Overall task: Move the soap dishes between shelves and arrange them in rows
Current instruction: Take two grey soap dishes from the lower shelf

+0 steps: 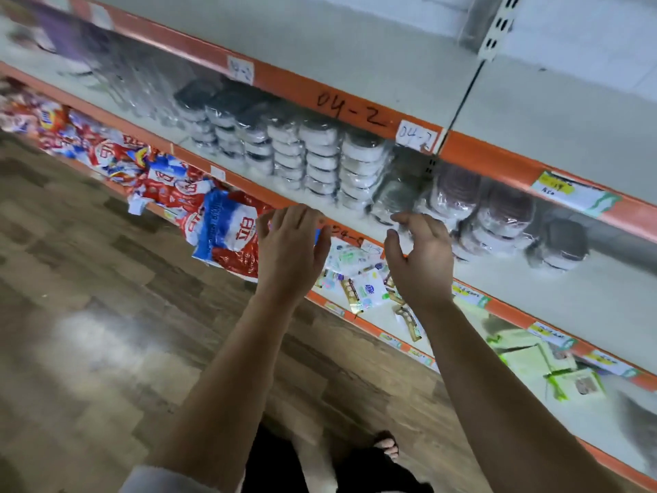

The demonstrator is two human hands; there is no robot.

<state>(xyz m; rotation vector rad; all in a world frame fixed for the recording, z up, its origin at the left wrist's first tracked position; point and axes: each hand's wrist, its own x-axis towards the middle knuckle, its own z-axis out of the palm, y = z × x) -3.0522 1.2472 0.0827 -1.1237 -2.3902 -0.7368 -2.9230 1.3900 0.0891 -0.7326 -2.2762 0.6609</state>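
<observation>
Stacks of plastic-wrapped soap dishes (320, 161) stand in rows on the middle shelf (586, 290), white and dark ones at the centre, brownish ones (458, 190) to the right. My left hand (289, 250) hovers with straight fingers at the shelf's orange front edge, holding nothing. My right hand (421, 257) is raised just in front of a dark wrapped stack (394, 197), fingers loosely bent, empty; whether the fingertips touch the stack is unclear.
The top shelf (355, 40) marked 04-2 is bare. Below, red and blue detergent bags (227, 225) overhang the lower shelf, with small white packets (359, 279) and green boxes (533, 361) to their right. A wooden floor (106, 279) lies at left.
</observation>
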